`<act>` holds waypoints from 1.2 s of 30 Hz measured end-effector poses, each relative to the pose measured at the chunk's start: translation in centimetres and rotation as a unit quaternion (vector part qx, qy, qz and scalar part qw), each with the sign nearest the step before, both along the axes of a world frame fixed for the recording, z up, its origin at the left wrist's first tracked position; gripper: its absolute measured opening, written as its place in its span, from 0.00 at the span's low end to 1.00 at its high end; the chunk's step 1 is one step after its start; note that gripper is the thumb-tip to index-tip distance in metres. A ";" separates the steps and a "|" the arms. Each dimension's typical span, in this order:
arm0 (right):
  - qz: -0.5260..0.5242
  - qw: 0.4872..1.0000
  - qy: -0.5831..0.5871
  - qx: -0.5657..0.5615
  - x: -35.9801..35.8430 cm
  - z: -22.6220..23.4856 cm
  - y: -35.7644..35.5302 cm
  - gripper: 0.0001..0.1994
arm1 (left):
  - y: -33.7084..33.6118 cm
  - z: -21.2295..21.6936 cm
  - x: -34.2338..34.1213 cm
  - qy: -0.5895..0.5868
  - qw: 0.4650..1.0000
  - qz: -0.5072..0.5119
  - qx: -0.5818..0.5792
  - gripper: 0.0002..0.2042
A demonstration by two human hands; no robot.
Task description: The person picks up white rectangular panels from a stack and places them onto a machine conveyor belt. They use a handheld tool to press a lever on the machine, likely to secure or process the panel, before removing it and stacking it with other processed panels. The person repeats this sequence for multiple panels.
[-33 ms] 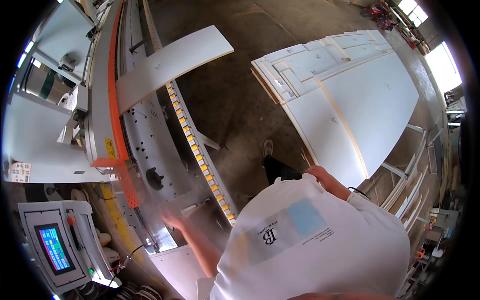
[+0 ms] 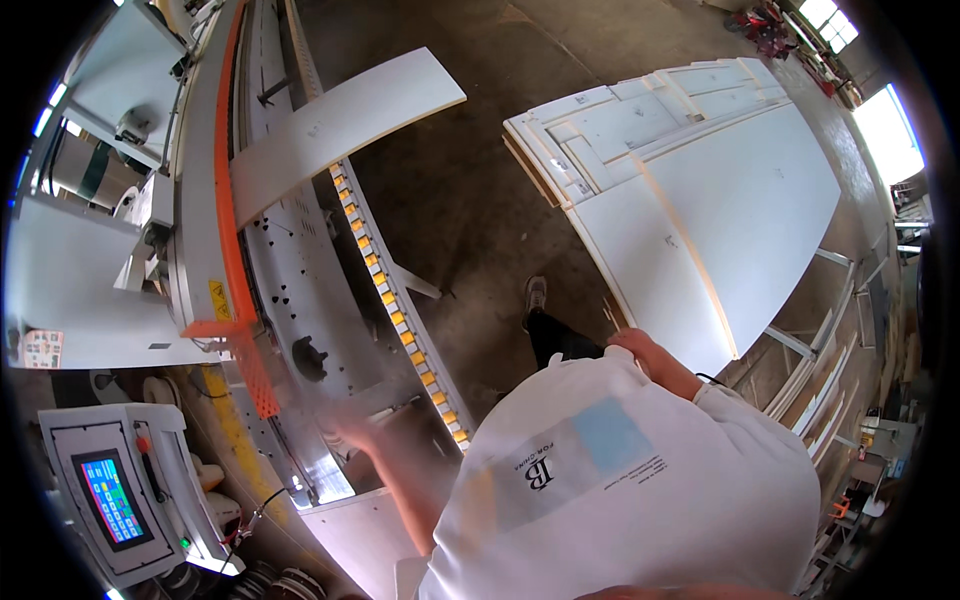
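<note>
Workshop setting: a bare concrete floor (image 2: 470,200) runs between a long machine on the person's left and a stack of white panels on the right.

Left hand (image 2: 345,432): motion-blurred; whether its fingers are spread or closed cannot be told. It is over the lower end of the machine bed (image 2: 300,290), a grey perforated metal surface, close to a pale blurred board (image 2: 400,425) lying across that end. Contact between hand and board cannot be confirmed. The left forearm extends from the white shirt (image 2: 640,500) toward the bed.

Right hand (image 2: 640,350): only its back shows above the shirt. The finger position cannot be told. It lies just beside the near corner of the stack of white panels (image 2: 700,200); thin pale strips (image 2: 608,315) show next to it.

Surroundings, outward from the hands:
- A row of yellow rollers (image 2: 395,300) runs along the bed's right edge.
- A black knob (image 2: 310,355) sits on the bed near the left hand.
- An orange guard strip (image 2: 225,180) borders the bed's left side.
- A long white board (image 2: 340,130) lies across the far part of the bed, overhanging the floor.
- A control panel with a lit screen (image 2: 110,497) stands at lower left.
- One dark-trousered leg and a shoe (image 2: 536,295) stand on the floor.
</note>
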State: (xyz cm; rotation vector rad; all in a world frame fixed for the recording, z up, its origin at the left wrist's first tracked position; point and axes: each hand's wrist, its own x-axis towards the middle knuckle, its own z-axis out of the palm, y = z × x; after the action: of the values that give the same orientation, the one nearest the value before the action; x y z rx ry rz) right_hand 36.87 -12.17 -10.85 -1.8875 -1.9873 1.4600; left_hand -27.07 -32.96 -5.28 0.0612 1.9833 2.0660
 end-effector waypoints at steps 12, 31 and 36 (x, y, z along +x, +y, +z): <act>-0.136 0.974 0.071 -0.165 -3.5 -1.5 20.3 0.15 | 23.7 4.1 14.9 0.100 0.848 -0.449 -0.263 0.11; -0.619 0.762 0.174 -0.083 1.0 -5.8 4.5 0.11 | 76.0 -7.0 29.5 0.406 0.475 -0.748 -0.222 0.26; -0.684 0.682 0.207 -0.156 -5.0 0.0 0.2 0.15 | 88.4 -11.4 34.6 0.517 0.451 -0.692 -0.225 0.44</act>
State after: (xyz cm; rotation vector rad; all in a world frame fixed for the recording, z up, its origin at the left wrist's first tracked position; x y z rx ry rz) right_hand 31.91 -11.99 -10.89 -1.9430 0.1431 1.3683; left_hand 7.54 55.43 -16.70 2.2890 1.4677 0.1701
